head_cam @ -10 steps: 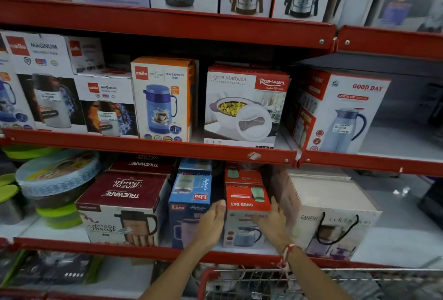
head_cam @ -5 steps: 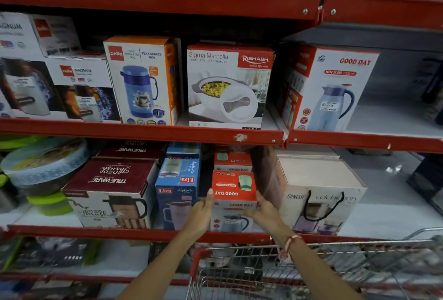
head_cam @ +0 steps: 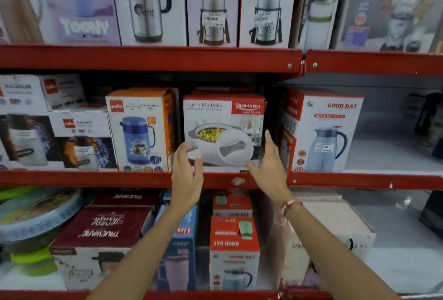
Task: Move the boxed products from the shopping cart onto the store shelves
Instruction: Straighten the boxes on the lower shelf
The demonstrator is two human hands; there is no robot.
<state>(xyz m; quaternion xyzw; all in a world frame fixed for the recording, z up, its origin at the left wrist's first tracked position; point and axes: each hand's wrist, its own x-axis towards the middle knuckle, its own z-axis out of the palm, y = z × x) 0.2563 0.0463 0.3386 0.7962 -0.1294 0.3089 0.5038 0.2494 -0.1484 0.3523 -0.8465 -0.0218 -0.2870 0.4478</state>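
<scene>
My open, empty left hand (head_cam: 185, 175) and right hand (head_cam: 268, 167) flank the white-and-red cardboard casserole box (head_cam: 224, 131), standing squarely between them on the red metal shelf (head_cam: 96, 178).

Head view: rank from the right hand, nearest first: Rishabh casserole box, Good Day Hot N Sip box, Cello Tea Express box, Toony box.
1. Rishabh casserole box: beside the right hand, middle shelf.
2. Good Day Hot N Sip box: just to its right.
3. Cello Tea Express box: left, past the casserole box.
4. Toony box: top shelf, far left.

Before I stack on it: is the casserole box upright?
Upright: the casserole box sits flat on the middle shelf, print reading level.
</scene>
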